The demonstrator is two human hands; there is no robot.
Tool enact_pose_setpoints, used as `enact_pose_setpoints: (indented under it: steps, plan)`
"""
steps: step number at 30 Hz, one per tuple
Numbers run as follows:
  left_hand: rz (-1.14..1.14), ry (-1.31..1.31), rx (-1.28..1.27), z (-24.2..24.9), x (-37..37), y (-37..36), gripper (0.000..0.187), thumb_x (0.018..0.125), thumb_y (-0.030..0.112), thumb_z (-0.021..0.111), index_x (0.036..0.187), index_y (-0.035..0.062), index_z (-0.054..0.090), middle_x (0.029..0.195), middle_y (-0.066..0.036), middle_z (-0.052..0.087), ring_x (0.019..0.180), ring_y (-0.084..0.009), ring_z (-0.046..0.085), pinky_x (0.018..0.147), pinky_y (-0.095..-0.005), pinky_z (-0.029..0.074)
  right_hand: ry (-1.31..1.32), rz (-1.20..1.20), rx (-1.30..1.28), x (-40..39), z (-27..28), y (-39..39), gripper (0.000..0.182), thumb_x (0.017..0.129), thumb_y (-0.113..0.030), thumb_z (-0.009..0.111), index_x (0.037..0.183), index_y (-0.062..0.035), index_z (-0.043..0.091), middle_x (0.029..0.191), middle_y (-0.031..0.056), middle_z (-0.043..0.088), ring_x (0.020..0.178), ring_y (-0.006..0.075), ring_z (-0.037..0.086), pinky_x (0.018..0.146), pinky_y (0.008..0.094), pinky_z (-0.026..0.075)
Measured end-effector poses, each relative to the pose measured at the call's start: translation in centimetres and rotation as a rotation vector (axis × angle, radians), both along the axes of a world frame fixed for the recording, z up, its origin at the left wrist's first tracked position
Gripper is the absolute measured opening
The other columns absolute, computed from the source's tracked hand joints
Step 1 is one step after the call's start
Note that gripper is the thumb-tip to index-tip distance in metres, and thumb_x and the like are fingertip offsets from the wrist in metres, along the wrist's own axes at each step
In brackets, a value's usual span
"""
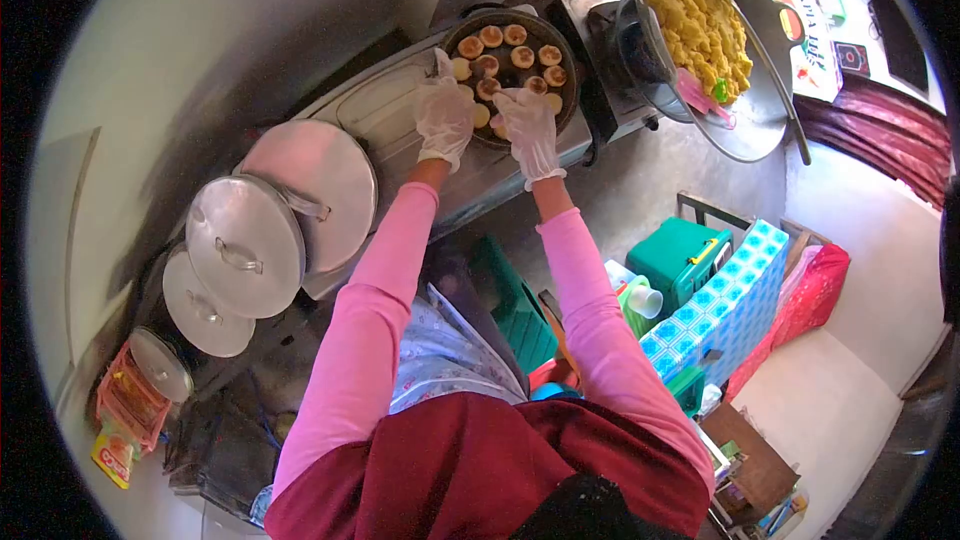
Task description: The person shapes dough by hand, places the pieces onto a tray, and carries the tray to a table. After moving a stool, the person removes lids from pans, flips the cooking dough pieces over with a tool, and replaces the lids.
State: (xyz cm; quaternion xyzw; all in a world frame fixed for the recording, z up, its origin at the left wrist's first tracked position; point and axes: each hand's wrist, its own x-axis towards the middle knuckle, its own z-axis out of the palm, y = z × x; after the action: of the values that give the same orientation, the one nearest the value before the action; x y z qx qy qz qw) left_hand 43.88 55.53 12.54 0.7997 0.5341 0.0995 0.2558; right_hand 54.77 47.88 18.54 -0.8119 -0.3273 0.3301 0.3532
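A round dark pan (pixel 573 90) sits on the stove counter, holding many small round cakes (pixel 522 57), most browned on top and a few still pale. My left hand (pixel 442 115), in a clear plastic glove, lies over the pan's left rim, fingers stretched forward beside the cakes. My right hand (pixel 527 125), gloved too, reaches over the near rim with its fingers bent together down among the cakes at the front. What sits between those fingertips is hidden by the glove.
Right of the pan, a large metal basin (pixel 765 130) holds a yellow mash (pixel 695 30) and a pink spatula (pixel 697 95) above a burner. Metal lids (pixel 320 175) rest at the left. A green box (pixel 675 255) stands behind a blue-patterned panel (pixel 735 305) at the lower right.
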Motion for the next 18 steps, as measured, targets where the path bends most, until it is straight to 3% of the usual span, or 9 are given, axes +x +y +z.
enact_pose_setpoints:
  steps: [3,6,9,11,15,18]
  plan:
    - [0.015,-0.015,0.014,1.0,0.5,0.0,0.076,0.082,0.016,0.058,0.146,-0.002,0.023,0.089,-0.02,0.064,0.072,-0.0326,0.063,0.06,-0.0415,0.049,-0.163,0.1,0.137,0.1,-0.9,-0.7,0.026,0.085,-0.02,0.06,0.099,0.0013,0.068,0.084,0.0091,0.068,0.067,0.0153,0.064,0.063,0.0275,0.046]
    - [-0.008,-0.007,0.082,0.7,0.8,-0.2,0.075,0.081,0.019,0.059,0.144,-0.0052,0.024,0.088,-0.02,0.064,0.073,-0.0331,0.063,0.061,-0.0426,0.049,-0.164,0.058,0.118,-0.4,-0.4,-0.7,0.015,0.078,-0.012,0.063,0.09,-0.0033,0.068,0.084,0.0139,0.066,0.075,0.029,0.064,0.068,0.0372,0.051]
    - [-0.015,0.014,0.138,0.6,1.3,0.1,0.069,0.083,0.02,0.057,0.139,-0.0078,0.031,0.088,-0.02,0.065,0.077,-0.0343,0.063,0.065,-0.0431,0.05,-0.719,0.41,0.221,0.4,-1.3,-0.6,0.016,0.082,-0.01,0.06,0.093,-0.0015,0.067,0.085,0.0143,0.066,0.073,0.0281,0.065,0.066,0.0354,0.051]
    - [-0.007,-0.052,0.086,0.9,1.4,0.3,0.063,0.083,0.02,0.056,0.136,-0.0085,0.036,0.09,-0.02,0.065,0.08,-0.0348,0.063,0.069,-0.0425,0.05,-0.569,0.355,0.186,0.5,-1.1,-1.1,0.018,0.081,-0.01,0.06,0.095,-0.0022,0.067,0.087,0.0138,0.067,0.074,0.0273,0.065,0.064,0.0346,0.051]
    - [-0.109,-0.03,0.068,1.6,-0.1,0.0,0.049,0.085,0.014,0.053,0.127,-0.0086,0.046,0.096,-0.02,0.066,0.087,-0.0342,0.064,0.075,-0.0414,0.05,-0.068,0.06,0.187,-1.1,4.8,-2.1,0.02,0.082,-0.011,0.059,0.097,-0.0024,0.068,0.09,0.0133,0.067,0.07,0.0257,0.066,0.06,0.0322,0.05]
    - [0.037,-0.206,0.169,1.0,-2.1,-1.6,0.041,0.085,0.008,0.052,0.124,-0.0043,0.052,0.099,-0.02,0.066,0.09,-0.0337,0.064,0.077,-0.0426,0.05,0.108,-0.128,0.033,-1.1,5.6,-2.2,0.021,0.084,-0.016,0.059,0.097,-0.0015,0.067,0.087,0.0119,0.067,0.065,0.0239,0.066,0.058,0.0309,0.05]
